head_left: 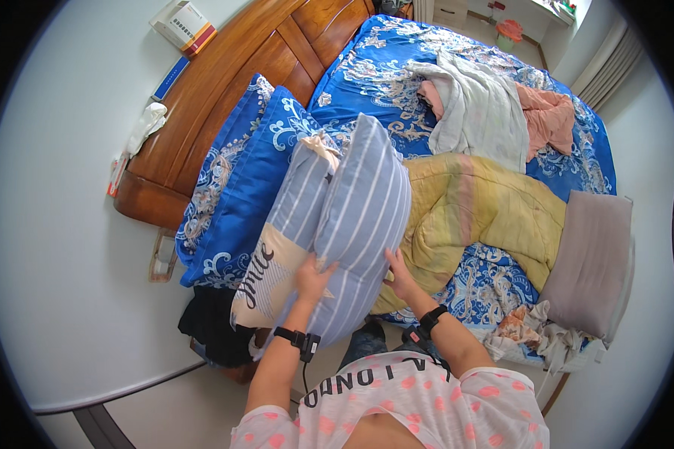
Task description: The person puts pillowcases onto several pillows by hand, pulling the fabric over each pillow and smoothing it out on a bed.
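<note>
A light blue pillow with white stripes stands nearly upright at the near side of the bed, and I hold it between both hands. My left hand has its fingers bent against the pillow's lower left part. My right hand grips its lower right edge. Just left of it leans a second pillow, blue-striped with a cream patch and dark lettering. Behind that, two bright blue patterned pillows rest toward the headboard.
The wooden headboard runs along the left, with boxes and a white cloth on top. A yellow-green quilt, a pale grey blanket and a mauve pillow lie on the blue sheet. A black item sits beside the bed.
</note>
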A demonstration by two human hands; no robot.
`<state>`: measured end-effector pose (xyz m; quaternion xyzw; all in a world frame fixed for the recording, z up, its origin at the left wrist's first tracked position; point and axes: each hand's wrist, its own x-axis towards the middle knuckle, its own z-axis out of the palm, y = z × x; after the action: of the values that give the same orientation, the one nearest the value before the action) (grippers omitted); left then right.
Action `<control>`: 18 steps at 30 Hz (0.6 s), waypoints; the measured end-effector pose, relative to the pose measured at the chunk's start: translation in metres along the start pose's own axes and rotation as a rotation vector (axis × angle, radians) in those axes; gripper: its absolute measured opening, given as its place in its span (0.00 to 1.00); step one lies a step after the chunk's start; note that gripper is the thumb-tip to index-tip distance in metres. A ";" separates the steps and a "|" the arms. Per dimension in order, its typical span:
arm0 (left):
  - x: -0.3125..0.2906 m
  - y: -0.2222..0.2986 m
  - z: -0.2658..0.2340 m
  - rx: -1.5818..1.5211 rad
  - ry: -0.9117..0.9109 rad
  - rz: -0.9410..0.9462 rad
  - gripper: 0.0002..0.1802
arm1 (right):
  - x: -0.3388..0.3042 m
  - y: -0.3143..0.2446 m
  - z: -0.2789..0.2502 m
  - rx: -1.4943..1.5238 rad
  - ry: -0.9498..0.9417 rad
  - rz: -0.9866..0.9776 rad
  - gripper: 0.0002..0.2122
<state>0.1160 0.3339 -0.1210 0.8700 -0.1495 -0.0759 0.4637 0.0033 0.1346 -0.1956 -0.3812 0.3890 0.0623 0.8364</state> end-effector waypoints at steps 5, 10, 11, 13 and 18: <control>0.013 -0.006 0.014 0.262 -0.076 0.230 0.26 | 0.015 0.001 0.008 -0.102 0.106 -0.173 0.44; 0.008 -0.004 0.033 -0.234 -0.274 0.090 0.18 | -0.003 -0.010 0.009 0.013 0.230 -0.185 0.39; 0.007 -0.003 0.030 -0.303 -0.316 0.099 0.16 | -0.011 -0.013 0.013 0.078 0.286 -0.200 0.36; 0.011 0.009 0.022 -0.340 -0.425 -0.019 0.12 | -0.029 -0.024 0.019 0.075 0.347 -0.176 0.36; 0.032 -0.014 0.006 -0.662 -0.425 -0.316 0.15 | -0.004 0.000 0.008 -0.190 0.367 -0.417 0.41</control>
<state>0.1471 0.3258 -0.1355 0.6512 -0.0741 -0.3675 0.6599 0.0056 0.1407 -0.1897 -0.5347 0.4393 -0.1449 0.7072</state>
